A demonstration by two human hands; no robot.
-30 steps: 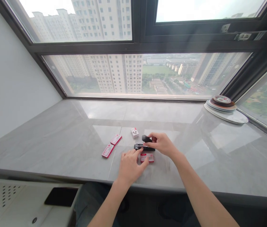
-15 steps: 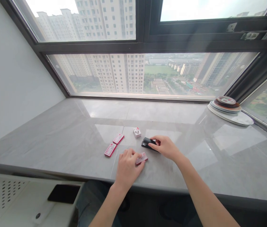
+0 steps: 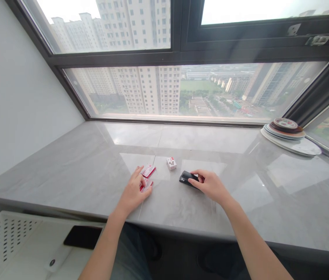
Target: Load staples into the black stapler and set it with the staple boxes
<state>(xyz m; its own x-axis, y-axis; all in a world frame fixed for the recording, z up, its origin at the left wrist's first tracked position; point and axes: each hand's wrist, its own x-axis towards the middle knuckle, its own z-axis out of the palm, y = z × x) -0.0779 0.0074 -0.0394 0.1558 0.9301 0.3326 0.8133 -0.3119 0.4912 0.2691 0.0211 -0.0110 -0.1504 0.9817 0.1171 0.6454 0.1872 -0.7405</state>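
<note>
The person's left hand [image 3: 132, 190] rests toward the left part of the grey, marble-patterned surface [image 3: 65, 167], its thumb and forefinger apart around a flat, rectangular red-and-white box [image 3: 147, 186], partly covered; whether they pinch it or only touch it I cannot tell. A second flat red-and-white carton [image 3: 148, 171] lies just beyond, nearer the far edge, close to the fingertips. Both look like thin card or plastic: probably light, fairly stiff, easy to dent at the corners, best taken by their long sides. Further right, well apart from the fingers of either hand, stands a small, white, cube-like cardboard box with a red mark [image 3: 171, 163]; it should be light and suit a pinch across opposite faces. Right of that, between the near and far edges, the long, black, glossy stapler [image 3: 188, 178] lies aslant, its pale-marked end pointing left. It is likely the heaviest piece here, rigid and somewhat slick, with a hinge that could swing if only the top were lifted, so a hold across both sides of the body seems sound. The right hand [image 3: 208, 184] is clamped on its right portion, thumb along the near side, fingers over the far side, leaving the left end free.
</note>
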